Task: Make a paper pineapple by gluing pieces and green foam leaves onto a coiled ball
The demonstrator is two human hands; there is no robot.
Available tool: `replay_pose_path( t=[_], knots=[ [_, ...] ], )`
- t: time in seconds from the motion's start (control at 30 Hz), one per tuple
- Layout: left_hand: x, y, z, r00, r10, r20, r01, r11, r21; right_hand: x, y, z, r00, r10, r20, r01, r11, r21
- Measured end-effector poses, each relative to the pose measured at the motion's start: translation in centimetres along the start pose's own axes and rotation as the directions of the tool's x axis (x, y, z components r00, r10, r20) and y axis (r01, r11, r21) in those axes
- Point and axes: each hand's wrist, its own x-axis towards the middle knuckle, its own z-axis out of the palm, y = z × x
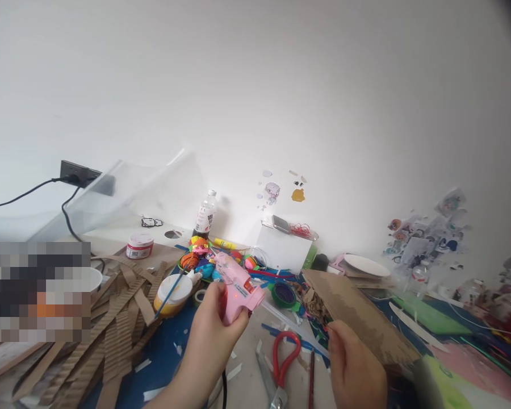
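A pink hot glue gun [235, 284] is gripped in my left hand [210, 326], its nozzle pointing up and away to the left. A long translucent glue stick [292, 325] sticks out of the back of the gun, slanting down to the right. My right hand [357, 363] is closed at the far end of that stick, fingers pinched around it. Below the stick lie red-handled scissors [286, 358] and a dark red pencil [311, 378]. Just beyond the gun sit colourful decorated balls [200, 245].
Corrugated cardboard strips [119, 346] are heaped at left, beside a paint tub [172, 292] with a brush across it. A cardboard sheet [361, 318] lies at right. Against the wall stand a bottle [206, 213] and a power strip [85, 176]. Green tape [283, 295] rests mid-table.
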Motion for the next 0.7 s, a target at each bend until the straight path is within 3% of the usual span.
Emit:
replay_pose_path(
  t=[0.17,0.6,0.7],
  knots=[
    [-0.4,0.2,0.1,1.0,-0.013,-0.018,0.015,0.995,0.098,0.5,-0.5,-0.9,0.998,0.024,0.061,-0.027,0.998,0.063],
    [-0.3,0.1,0.3,0.999,-0.042,0.017,0.043,0.996,-0.074,-0.3,-1.0,0.2,0.998,-0.012,0.057,0.012,1.0,0.007],
    [-0.3,0.1,0.3,0.998,-0.032,0.046,0.034,0.998,-0.046,-0.3,-1.1,0.1,0.998,-0.035,0.049,0.036,0.999,-0.038]
  ],
)
